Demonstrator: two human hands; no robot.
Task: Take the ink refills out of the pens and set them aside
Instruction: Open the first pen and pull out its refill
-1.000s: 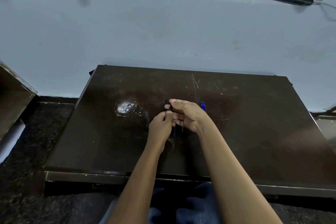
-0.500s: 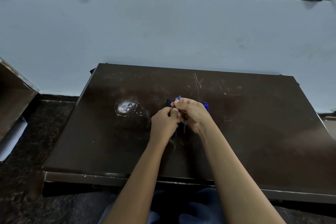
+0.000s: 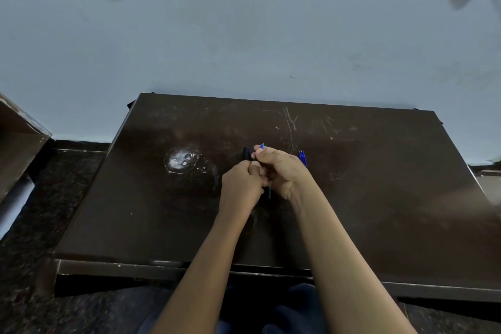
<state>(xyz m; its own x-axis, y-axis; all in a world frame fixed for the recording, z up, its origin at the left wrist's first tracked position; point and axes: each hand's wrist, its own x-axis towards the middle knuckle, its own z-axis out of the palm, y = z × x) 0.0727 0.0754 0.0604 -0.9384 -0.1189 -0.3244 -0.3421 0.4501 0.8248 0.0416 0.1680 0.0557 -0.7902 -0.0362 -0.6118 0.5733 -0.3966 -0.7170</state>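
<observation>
Dim, cool, bluish light fills the scene. The pale wall is evenly lit; the dark tabletop carries a soft sheen at far right and glare on a worn patch left of centre. Wide-angle distortion bows the frame edges, where detail smears.

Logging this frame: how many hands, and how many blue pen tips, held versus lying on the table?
Hands: 2, left hand and right hand
Blue tips held: 1, the pen in both hands
Blue tips on the table: 2, seemingly, loose pieces
Total: 5
</observation>
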